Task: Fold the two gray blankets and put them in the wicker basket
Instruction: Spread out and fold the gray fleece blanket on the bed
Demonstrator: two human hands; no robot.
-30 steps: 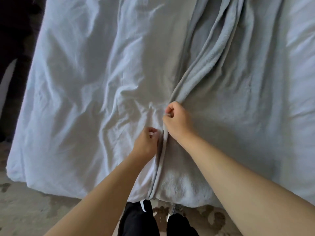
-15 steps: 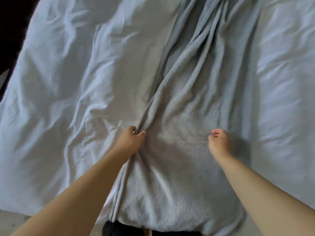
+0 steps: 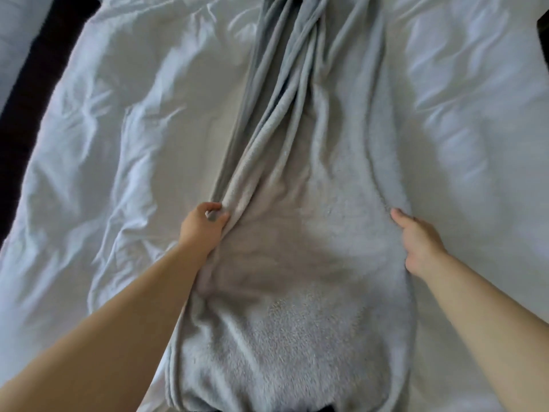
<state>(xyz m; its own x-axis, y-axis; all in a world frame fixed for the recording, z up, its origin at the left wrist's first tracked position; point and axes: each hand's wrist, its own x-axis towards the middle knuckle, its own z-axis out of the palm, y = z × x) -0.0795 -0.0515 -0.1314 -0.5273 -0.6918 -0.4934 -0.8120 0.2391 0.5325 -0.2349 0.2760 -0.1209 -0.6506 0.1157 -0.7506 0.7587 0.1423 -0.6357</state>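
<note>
While the gray blanket (image 3: 309, 263) lies on the white sheet (image 3: 118, 173), the left hand (image 3: 203, 226) pinches its left edge tight, and the right hand (image 3: 417, 242) grips its right edge.

A rumpled white cotton bed sheet (image 3: 124, 150) fills nearly the whole frame, thick with creases and soft folds on the left side and brightly lit, almost washed out, on the right side. A dark, near-black gap (image 3: 32, 63) runs diagonally down the upper left of the frame along the sheet's edge, and beyond it, in the very upper left corner, shows a pale white patch (image 3: 15, 34), too blurred to identify.
</note>
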